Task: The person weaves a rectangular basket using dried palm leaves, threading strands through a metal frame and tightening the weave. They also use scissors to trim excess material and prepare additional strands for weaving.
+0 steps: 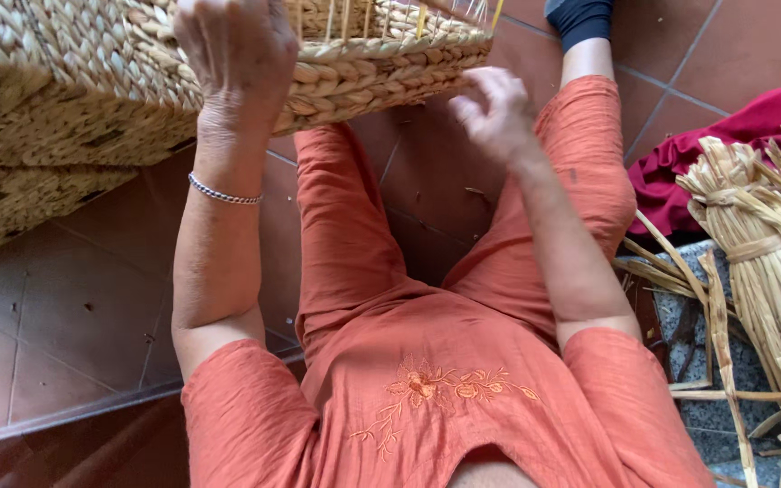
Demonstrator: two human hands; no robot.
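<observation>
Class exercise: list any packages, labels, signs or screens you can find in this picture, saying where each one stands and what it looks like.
None are in view.
The woven basket at the top, under the left hand and by the right hand, carries no label.
The dried straw bundle at the right is tied with straw and bears no tag.

Left hand: I have it raised, forearm near vertical in the head view, back of hand toward the camera, fingers curled forward and pressed flat. Right hand: I hold it lower, forearm angled inward from the elbow, fingers loosely bent, slightly blurred. Both elbows bent, hands apart.
</observation>
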